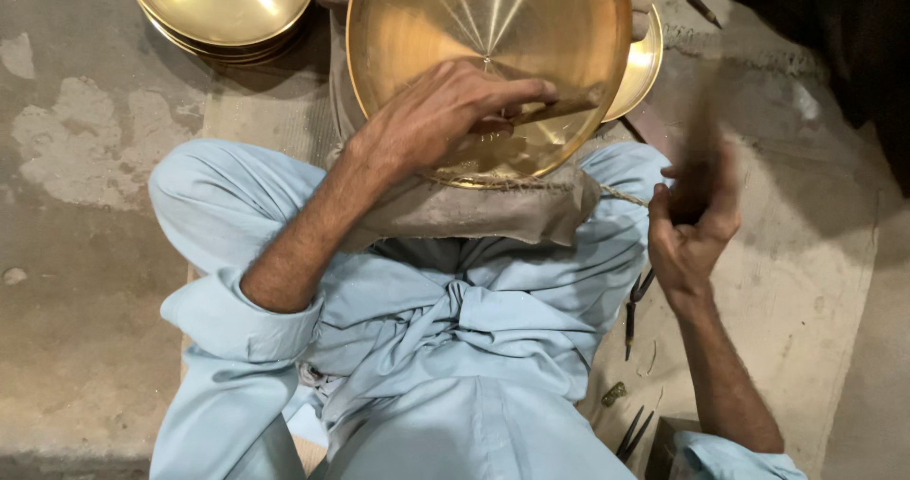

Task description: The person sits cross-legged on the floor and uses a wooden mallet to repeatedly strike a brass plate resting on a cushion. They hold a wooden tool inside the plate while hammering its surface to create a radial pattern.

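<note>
1. The left hand (pixel 445 110) pinches a short brown punch-like tool (pixel 559 108) against the inner face of a round, polished brass bowl (pixel 488 25), which stands tilted on a coarse cloth pad (pixel 493 210) at the person's lap.
2. The right hand (pixel 697 219) is closed around a motion-blurred dark handle (pixel 703 134), raised beside the bowl.
3. Stacked brass bowls (pixel 223 11) sit on the concrete floor (pixel 66 253) at upper left; dark metal tools (pixel 633 309) lie by the right forearm.
</note>
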